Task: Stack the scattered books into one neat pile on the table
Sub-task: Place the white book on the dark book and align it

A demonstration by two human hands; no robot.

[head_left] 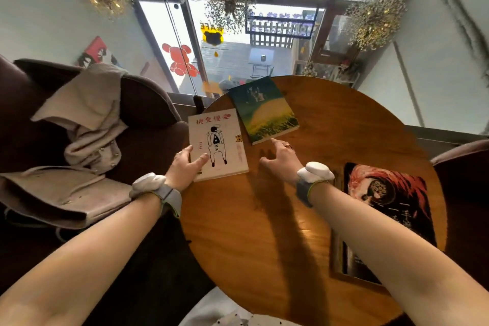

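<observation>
Left hand [186,165] fingers grip the white book [219,144] at the round worktop's [291,219] left edge — right hand [280,157] open beside the green book [264,110].

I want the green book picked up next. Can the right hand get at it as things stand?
Probably yes. The right hand hovers open just short of the green book, its fingertips near the book's closest corner, with only bare table between them.

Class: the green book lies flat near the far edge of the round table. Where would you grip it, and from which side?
Grip the green book at its near corner, coming from the near side: it lies flat and uncovered, its page edge faces the right hand, open just short of it.
</observation>
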